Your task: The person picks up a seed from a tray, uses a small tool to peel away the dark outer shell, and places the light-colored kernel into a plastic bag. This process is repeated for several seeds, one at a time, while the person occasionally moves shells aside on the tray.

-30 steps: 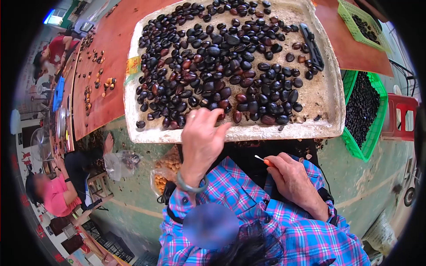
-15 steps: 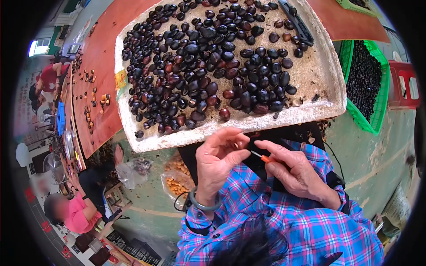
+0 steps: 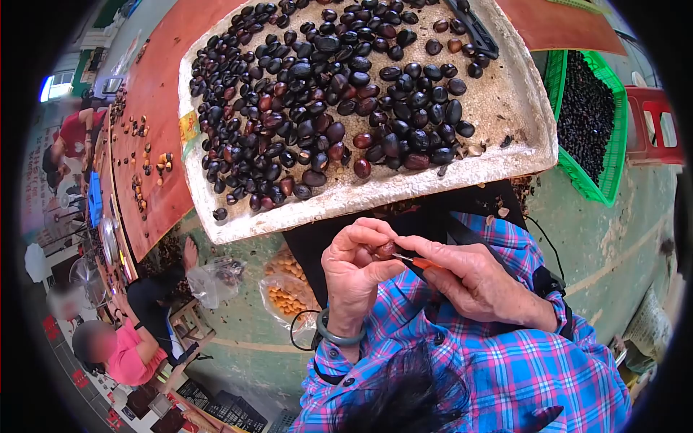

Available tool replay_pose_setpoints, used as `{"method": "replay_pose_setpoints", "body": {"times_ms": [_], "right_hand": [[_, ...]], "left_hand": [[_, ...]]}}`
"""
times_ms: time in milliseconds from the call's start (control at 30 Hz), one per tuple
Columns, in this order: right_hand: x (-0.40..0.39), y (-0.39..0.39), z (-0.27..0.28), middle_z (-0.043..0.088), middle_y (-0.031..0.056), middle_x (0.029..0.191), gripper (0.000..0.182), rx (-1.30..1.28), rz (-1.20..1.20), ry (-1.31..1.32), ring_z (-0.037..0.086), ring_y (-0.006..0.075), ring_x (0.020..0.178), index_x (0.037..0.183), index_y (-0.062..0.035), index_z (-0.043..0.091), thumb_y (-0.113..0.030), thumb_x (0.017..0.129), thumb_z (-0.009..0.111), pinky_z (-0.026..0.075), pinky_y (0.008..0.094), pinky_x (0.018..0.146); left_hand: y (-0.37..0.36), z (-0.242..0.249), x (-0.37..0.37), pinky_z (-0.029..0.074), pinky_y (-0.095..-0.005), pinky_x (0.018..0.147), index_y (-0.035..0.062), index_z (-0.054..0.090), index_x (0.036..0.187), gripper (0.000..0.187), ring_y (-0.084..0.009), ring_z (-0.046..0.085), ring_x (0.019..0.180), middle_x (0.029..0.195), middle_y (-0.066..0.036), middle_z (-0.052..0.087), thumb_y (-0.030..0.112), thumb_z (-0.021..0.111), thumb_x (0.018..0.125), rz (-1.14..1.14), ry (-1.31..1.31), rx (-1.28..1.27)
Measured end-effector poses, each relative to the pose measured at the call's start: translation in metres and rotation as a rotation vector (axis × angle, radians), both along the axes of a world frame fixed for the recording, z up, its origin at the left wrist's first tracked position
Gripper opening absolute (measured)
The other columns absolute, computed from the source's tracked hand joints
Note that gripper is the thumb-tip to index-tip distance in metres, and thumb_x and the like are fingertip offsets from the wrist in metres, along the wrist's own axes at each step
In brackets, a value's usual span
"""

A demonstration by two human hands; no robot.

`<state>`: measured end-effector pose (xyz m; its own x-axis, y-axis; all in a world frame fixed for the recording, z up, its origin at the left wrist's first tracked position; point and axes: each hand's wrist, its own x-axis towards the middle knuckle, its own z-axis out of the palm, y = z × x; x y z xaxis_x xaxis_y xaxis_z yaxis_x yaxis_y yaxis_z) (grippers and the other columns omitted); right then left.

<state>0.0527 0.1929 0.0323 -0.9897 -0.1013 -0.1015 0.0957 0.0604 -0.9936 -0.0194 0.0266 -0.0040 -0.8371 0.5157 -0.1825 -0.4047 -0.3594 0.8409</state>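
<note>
The left hand (image 3: 359,265) pinches a reddish-brown nut (image 3: 385,250) at the tray's (image 3: 361,196) near edge while the right hand (image 3: 482,280), its grip closed around an orange-handled blade (image 3: 414,261), holds the tip against it. Dark nuts (image 3: 317,108) crowd the tray beyond; a green basket (image 3: 613,144) sits right.

The single head camera is looking forward and down from above the wearer, the foam tray (image 3: 368,191) filling the upper centre of the frame.
</note>
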Motion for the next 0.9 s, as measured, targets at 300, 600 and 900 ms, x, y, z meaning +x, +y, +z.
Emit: {"method": "replay_pose_setpoints", "body": {"times_ms": [300,600,900], "right_hand": [[-0.001,0.006,0.001,0.056,0.0172,0.075,0.060,0.162,0.092,0.053,0.057,0.0340,0.066,0.134,-0.0103,0.037,0.003,0.078,0.052,0.046,0.0396,0.058],[-0.001,0.002,0.006,0.049,0.0130,0.067,0.069,0.362,0.120,0.051,0.053,0.0317,0.058,0.136,-0.0127,0.034,0.003,0.072,0.053,0.045,0.0407,0.050],[-0.002,-0.010,0.004,0.045,0.0096,0.070,0.063,0.551,0.015,0.094,0.051,0.0266,0.060,0.130,-0.0076,0.042,0.005,0.070,0.054,0.043,0.0369,0.048]], "left_hand": [[-0.001,0.000,-0.001,0.046,-0.0189,0.069,0.0016,0.059,0.088,0.032,-0.0070,0.053,0.077,0.097,-0.009,0.056,0.004,0.079,0.063,-0.037,0.020,-0.001],[0.005,0.003,0.006,0.050,-0.0206,0.070,0.0002,0.058,0.088,0.027,-0.0094,0.056,0.080,0.099,-0.010,0.054,-0.008,0.073,0.067,0.098,0.183,-0.078],[0.013,-0.002,0.014,0.049,-0.0202,0.070,0.0011,0.054,0.089,0.028,-0.0096,0.055,0.080,0.100,-0.010,0.054,-0.010,0.070,0.069,0.233,0.285,-0.114]]}}
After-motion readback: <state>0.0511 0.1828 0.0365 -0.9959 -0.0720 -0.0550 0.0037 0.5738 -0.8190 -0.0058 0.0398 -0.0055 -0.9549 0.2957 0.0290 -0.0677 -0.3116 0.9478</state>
